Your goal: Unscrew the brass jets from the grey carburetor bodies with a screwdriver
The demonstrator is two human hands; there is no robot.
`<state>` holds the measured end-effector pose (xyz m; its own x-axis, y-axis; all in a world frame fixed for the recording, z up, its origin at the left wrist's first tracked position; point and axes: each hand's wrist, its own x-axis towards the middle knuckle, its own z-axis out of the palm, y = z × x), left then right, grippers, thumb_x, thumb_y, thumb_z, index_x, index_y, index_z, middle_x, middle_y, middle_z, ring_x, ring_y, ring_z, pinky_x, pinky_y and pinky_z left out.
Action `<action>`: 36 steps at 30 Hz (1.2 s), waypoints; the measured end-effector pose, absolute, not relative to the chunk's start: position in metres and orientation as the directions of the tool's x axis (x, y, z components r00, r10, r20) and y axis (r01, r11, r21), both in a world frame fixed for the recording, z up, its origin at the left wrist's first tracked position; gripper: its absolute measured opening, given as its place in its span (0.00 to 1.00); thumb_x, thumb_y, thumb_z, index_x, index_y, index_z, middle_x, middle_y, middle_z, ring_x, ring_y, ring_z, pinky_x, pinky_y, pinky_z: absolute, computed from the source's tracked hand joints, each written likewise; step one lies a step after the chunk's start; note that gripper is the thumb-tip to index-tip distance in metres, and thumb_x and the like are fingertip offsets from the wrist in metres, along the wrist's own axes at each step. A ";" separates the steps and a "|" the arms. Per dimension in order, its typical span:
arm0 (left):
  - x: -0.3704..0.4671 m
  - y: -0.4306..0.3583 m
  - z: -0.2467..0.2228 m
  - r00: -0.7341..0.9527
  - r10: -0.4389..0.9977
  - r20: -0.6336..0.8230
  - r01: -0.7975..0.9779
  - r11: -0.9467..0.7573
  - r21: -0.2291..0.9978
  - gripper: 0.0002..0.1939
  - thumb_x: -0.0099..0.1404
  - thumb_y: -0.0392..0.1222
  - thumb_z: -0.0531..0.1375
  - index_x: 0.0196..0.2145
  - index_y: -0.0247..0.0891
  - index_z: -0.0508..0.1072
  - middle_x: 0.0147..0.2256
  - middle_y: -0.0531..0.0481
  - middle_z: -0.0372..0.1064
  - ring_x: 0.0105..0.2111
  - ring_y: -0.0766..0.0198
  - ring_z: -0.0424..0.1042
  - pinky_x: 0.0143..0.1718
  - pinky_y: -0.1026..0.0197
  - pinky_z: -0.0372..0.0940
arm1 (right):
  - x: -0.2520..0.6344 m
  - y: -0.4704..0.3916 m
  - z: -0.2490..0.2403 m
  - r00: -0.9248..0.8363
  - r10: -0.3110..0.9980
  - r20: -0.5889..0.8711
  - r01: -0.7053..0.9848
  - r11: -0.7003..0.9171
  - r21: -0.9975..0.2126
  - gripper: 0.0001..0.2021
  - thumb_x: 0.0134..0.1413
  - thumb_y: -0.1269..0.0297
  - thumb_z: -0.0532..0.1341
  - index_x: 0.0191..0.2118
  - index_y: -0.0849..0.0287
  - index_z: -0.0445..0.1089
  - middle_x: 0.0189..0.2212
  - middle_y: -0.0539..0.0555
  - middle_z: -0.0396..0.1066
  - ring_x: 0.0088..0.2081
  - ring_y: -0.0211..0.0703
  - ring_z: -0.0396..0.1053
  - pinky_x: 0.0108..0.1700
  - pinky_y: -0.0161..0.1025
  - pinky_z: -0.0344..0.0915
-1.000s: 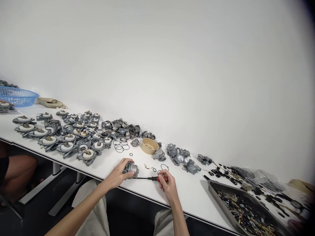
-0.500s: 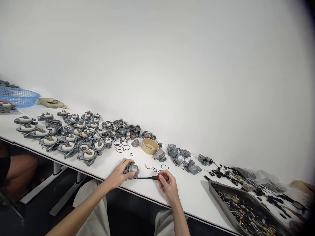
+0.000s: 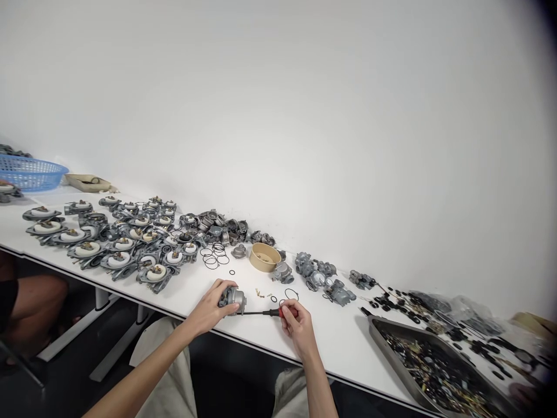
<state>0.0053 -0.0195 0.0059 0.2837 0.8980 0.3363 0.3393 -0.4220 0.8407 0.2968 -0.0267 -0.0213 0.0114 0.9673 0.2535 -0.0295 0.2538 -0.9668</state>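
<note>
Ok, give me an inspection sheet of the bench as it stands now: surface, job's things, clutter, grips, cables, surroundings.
Surface: long white table, crowded along its far side.
Job's things: grey metal carburetor body near the front edge; red-handled screwdriver lying level, tip at the body.
Clutter: rows of grey assemblies with white discs, loose black O-rings, tan bowl, metal tray of small parts, blue basket.
Grips: left hand closed on the carburetor body; right hand closed on the screwdriver handle.
Cables: nothing seen.
Surroundings: plain white wall; another person's leg under the table at far left.
</note>
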 end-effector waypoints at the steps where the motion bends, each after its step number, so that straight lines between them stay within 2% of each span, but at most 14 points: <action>1: 0.006 -0.020 0.006 0.279 0.900 0.334 0.345 -0.419 0.840 0.20 0.64 0.52 0.60 0.53 0.47 0.67 0.51 0.48 0.64 0.51 0.51 0.68 0.56 0.53 0.59 | 0.297 -0.026 -0.022 0.012 0.967 0.253 -0.034 0.254 -0.967 0.14 0.55 0.52 0.67 0.36 0.58 0.69 0.23 0.46 0.62 0.20 0.32 0.57 0.17 0.29 0.52; 10: 0.007 -0.023 0.009 0.288 0.900 0.329 0.383 -0.423 0.822 0.21 0.64 0.54 0.60 0.53 0.47 0.67 0.49 0.48 0.64 0.50 0.52 0.68 0.52 0.53 0.62 | 0.298 -0.027 -0.021 0.032 0.967 0.253 -0.075 0.254 -0.964 0.13 0.56 0.54 0.67 0.35 0.58 0.69 0.24 0.47 0.63 0.20 0.32 0.56 0.17 0.28 0.50; 17: 0.007 -0.020 0.005 0.279 0.891 0.357 0.370 -0.443 0.817 0.21 0.63 0.52 0.62 0.53 0.47 0.68 0.48 0.49 0.65 0.50 0.53 0.68 0.54 0.54 0.60 | 0.297 -0.028 -0.019 0.061 0.967 0.246 -0.101 0.251 -0.963 0.13 0.54 0.53 0.68 0.34 0.58 0.70 0.23 0.47 0.63 0.19 0.32 0.57 0.16 0.28 0.50; 29: 0.003 -0.019 0.006 0.280 0.896 0.344 0.357 -0.429 0.830 0.20 0.63 0.50 0.61 0.52 0.46 0.68 0.50 0.47 0.65 0.52 0.52 0.67 0.55 0.53 0.61 | 0.297 -0.027 -0.020 0.032 0.947 0.321 -0.023 0.321 -0.947 0.13 0.54 0.53 0.68 0.34 0.59 0.71 0.22 0.48 0.64 0.20 0.33 0.59 0.18 0.29 0.56; 36: 0.005 -0.018 0.006 0.273 0.897 0.347 0.353 -0.429 0.832 0.20 0.64 0.50 0.61 0.52 0.45 0.68 0.50 0.47 0.65 0.52 0.52 0.67 0.55 0.52 0.61 | 0.298 -0.027 -0.020 0.092 0.944 0.318 -0.052 0.323 -0.945 0.12 0.55 0.55 0.67 0.33 0.59 0.71 0.21 0.47 0.64 0.19 0.33 0.58 0.18 0.30 0.54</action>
